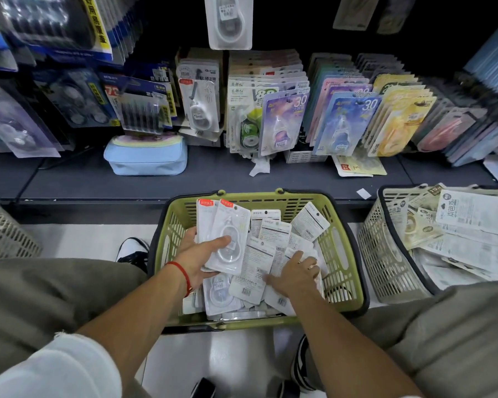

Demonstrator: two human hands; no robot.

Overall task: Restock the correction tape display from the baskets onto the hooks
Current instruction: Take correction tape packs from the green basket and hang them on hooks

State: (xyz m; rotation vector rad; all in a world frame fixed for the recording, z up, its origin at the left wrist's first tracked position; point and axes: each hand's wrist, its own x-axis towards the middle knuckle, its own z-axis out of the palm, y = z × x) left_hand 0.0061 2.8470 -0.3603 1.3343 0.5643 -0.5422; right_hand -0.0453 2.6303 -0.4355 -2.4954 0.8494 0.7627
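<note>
A green basket (344,222) on the floor between my knees is full of white correction tape packs (270,239), most lying back side up. My left hand (199,258), with a red cord on the wrist, grips a small stack of white correction tape packs (227,225) held face up over the basket's left half. My right hand (295,272) lies flat on the loose packs at the basket's right, fingers spread, touching them. Above, rows of coloured correction tape packs (285,116) hang on hooks, and one white pack (229,21) hangs higher up.
A beige basket (380,254) of other packs stands at the right, another beige basket (3,234) at the left edge. On the dark shelf (98,179) lie a light blue pouch (145,156) and a loose card (357,166). My knees flank the green basket.
</note>
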